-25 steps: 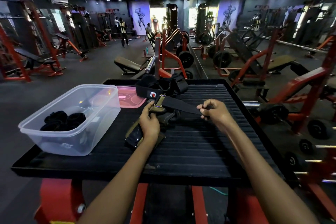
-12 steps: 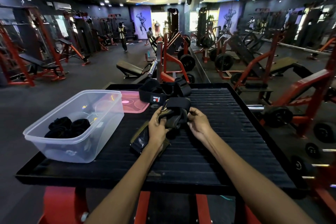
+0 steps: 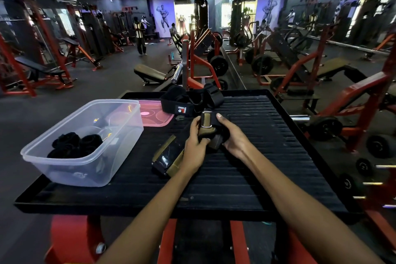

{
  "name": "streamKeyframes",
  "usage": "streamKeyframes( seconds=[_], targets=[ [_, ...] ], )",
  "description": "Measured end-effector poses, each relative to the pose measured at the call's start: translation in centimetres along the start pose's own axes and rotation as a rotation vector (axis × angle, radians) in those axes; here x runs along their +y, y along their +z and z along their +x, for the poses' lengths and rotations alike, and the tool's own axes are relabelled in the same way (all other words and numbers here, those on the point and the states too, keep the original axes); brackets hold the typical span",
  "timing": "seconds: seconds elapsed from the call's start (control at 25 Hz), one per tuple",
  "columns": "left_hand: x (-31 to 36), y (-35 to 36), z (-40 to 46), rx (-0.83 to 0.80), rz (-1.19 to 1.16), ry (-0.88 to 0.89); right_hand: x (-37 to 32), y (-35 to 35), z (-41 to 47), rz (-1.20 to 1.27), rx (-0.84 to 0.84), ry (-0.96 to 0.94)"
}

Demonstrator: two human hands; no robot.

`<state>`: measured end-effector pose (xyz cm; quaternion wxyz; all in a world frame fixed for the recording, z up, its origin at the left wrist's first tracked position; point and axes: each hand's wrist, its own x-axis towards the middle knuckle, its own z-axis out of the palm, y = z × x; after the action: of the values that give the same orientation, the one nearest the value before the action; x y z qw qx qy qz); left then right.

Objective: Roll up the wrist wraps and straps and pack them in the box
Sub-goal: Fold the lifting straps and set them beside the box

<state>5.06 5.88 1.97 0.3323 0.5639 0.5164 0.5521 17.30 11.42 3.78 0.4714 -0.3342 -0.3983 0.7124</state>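
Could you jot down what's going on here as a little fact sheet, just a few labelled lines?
Place: gym floor, black ribbed platform
Left hand: grips olive strap
Right hand: grips the same strap, part-rolled
Clear box: holds black rolls, lid off
Pink lid: flat behind box
Loose black wraps: piled at platform's far edge
Olive pad: lies under left wrist

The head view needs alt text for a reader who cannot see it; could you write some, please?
Both hands, left hand and right hand, grip an olive-and-black strap with a metal buckle over a black ribbed tray table; a clear plastic box holding black rolled wraps stands to the left.
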Motion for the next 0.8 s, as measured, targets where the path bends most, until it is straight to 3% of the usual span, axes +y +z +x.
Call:
streamKeyframes(
  seconds=[0.28, 0.44, 0.64, 0.8],
  targets=[
    [-0.5, -0.3, 0.4, -0.019, -0.247, -0.067, -0.5, -0.2, -1.0, -0.229, -0.161, -0.059],
    [-0.9, -0.5, 0.3, -0.018, -0.143, 0.021, -1.1, -0.9, -1.5, -0.255, -0.203, -0.096],
    [-0.4, -0.4, -0.2, 0.062, 0.125, 0.155, -0.4, -0.8, -1.3, -0.385, -0.092, -0.246],
    [1.0, -1.6, -0.2, 0.052, 0.145, 0.208, -0.8, 0.0, -2.0, -0.377, -0.171, -0.229]
  ],
)
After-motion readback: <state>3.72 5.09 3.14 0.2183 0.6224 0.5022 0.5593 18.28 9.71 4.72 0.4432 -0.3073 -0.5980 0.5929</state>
